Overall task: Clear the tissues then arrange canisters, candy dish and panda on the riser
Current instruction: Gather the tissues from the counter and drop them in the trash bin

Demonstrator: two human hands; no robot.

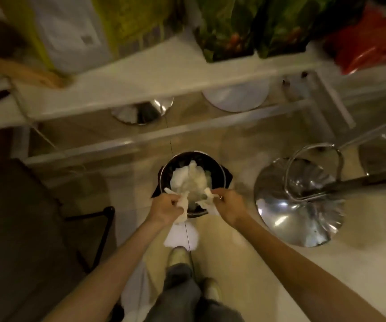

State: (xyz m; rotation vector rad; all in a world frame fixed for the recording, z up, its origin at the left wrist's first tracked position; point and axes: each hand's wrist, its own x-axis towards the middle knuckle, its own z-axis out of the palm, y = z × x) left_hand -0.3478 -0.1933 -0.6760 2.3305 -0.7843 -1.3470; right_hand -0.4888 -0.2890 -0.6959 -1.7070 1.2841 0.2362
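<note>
Tissues (187, 180) are the business here: a crumpled white wad sits in the open mouth of a small dark bin (217, 170) on the pale floor, directly below both hands. In the head view, the left hand (166, 209) has its fingers pinched together on a strip of tissue at the bin's near rim, and the right hand (228, 208) is likewise closed on another white scrap at the same rim. Each hand hangs over the opening, probably so the pieces fall or get pressed inside rather than beside it. One more white piece (181, 235) lies on the floor just short of the bin, near the person's shoe (179, 256) (likely a stray that needs picking up too).

Beyond the bin runs a white shelf unit (164, 87) carrying blurred bags; a chrome stool base (299, 205) stands to the right, well apart from the bin. Canisters, candy dish, panda and riser are nowhere in sight, so I judge the clearing step is under way and arranging not yet begun.
</note>
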